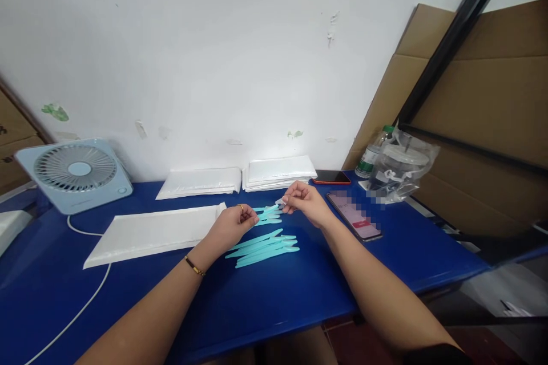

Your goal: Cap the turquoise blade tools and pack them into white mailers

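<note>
Between my hands is a slim turquoise stick, which looks like an eyebrow razor [269, 212]. My left hand [233, 225] has thumb and fingers closed on its near end. At its far end my right hand [305, 201] pinches a small whitish translucent piece [280, 202], perhaps a blade cover; whether it is on the razor or apart from it I cannot tell. Several more turquoise razors lie on the table just beneath my hands, partly hidden. Nearer to me lies a loose pile of razors [261, 248], their heads pointing right.
On the blue table [265, 302] lie a long white padded envelope [149, 234] at left and two stacks of white envelopes [199, 181] along the wall. A light blue fan [77, 174], phone [355, 217], second phone [331, 177], bottle [371, 154] and bagged cup [400, 168] stand around.
</note>
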`<state>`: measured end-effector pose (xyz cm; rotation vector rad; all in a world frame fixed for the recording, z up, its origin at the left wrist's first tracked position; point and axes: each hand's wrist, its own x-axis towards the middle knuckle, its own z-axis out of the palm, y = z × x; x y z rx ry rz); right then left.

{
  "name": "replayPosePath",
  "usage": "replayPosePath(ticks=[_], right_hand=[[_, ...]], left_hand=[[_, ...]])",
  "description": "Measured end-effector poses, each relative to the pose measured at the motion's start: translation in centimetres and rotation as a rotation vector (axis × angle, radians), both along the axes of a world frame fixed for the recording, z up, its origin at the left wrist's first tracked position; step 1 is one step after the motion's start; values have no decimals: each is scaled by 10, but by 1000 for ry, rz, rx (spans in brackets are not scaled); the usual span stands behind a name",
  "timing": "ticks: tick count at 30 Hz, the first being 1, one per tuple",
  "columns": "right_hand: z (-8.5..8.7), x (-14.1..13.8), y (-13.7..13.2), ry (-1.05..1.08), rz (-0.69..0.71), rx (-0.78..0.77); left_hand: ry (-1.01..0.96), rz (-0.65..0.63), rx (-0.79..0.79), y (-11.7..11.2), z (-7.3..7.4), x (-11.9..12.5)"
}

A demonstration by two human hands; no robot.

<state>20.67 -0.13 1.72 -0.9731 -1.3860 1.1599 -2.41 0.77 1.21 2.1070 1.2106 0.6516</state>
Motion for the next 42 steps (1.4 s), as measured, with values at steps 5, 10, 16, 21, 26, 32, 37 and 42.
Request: replayPosePath(ticks=[5, 10, 16, 21, 26, 32, 37, 42], right_hand=[[-5, -11, -1, -32, 73, -29], [-9, -5, 2, -293, 135, -12], [-6, 37, 8, -989, -169, 247], [-15, 42, 15, -1122, -112, 228], [-16, 42, 14, -1151, -100, 228], [-6, 43, 5, -1043, 89, 210], [-6, 40, 4, -992, 126, 170], [-8, 39, 7, -998, 43, 160]], left_hand=[[-5, -16, -1, -1, 3, 1], [110, -5, 80, 2, 0, 1], [282, -6, 261, 1, 1, -2], [320, -195, 148, -8, 5, -1], [410, -188, 160, -7, 1, 1], [526, -187, 345, -9, 2, 2], [595, -162, 384, -13, 7, 6], [609, -176, 399, -11, 7, 7]])
